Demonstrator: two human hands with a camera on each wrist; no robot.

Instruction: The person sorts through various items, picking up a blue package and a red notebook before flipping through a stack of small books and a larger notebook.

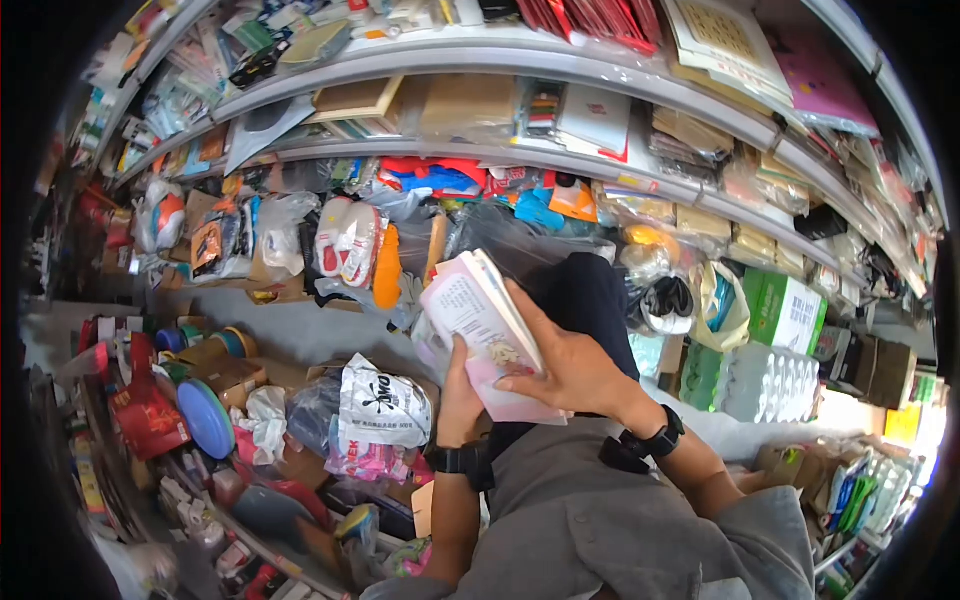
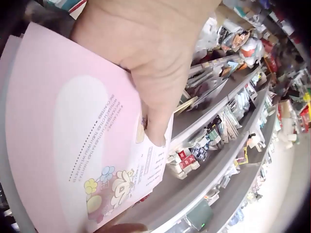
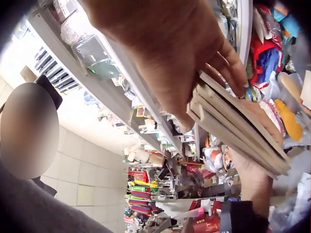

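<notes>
A small stack of thin notebooks (image 1: 470, 310) is held between both hands, in front of the body. The top cover is pink, with printed lines and cartoon figures, as the left wrist view shows on the notebooks (image 2: 43, 126). My left hand (image 1: 461, 398) grips the stack from its left side, its thumb (image 2: 158, 116) lying over the cover. From the right, my right hand (image 1: 585, 365) holds the opposite edge between thumb and fingers. Several layers show at the stack's edge (image 3: 233, 124) in the right wrist view, where the left hand (image 3: 252, 177) is beneath it.
Shelves (image 1: 560, 65) packed with stationery and paper goods curve across the back. Bagged slippers (image 1: 348, 240) sit below them. A white plastic bag (image 1: 385, 400) and a blue round lid (image 1: 205, 418) lie at left. At right are a green box (image 1: 785, 310) and wrapped bottles (image 1: 765, 383).
</notes>
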